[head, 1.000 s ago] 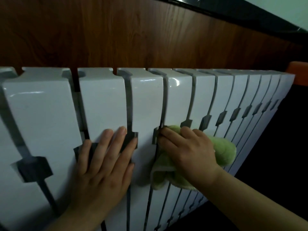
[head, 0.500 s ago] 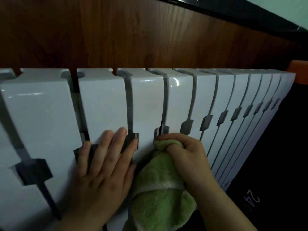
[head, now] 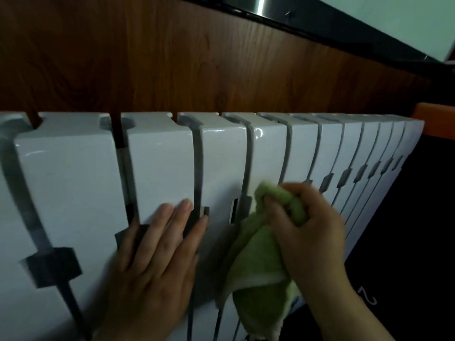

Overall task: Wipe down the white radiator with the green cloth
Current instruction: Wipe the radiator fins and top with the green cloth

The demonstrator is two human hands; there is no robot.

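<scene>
**Head camera: green cloth [head: 258, 267] gripped in your right hand [head: 312, 232], at the middle of the white radiator [head: 73, 180]**

Your right fingers [head: 294, 193] are curled around the upper end of the cloth, and the thumb pinches it from the near side, so this hand is closed firmly on it. The bunched end lies against the radiator front, just beside a dark gap [head: 243, 168] between two sections. The rest of the cloth hangs loose below your hand, over the lower part of the sections.

Your left fingers [head: 184, 217] are straight and a little spread, flat on the radiator front. The left hand [head: 152, 262] holds nothing; it only rests on the metal, near the cloth but apart from it.

Behind the radiator is a brown wooden panel [head: 172, 70]. At its far right end an orange thing [head: 433, 116] shows only in part, and I cannot tell what it is.

About the progress I can only judge. The white surface looks glossy everywhere, with no dust line or wet mark to show which sections are wiped. From the place of the cloth, you seem to be in the middle of the work. The narrow sections to the right are probably left to do, and perhaps also the tops and the gaps. For the wide sections on the left, I cannot tell.
</scene>
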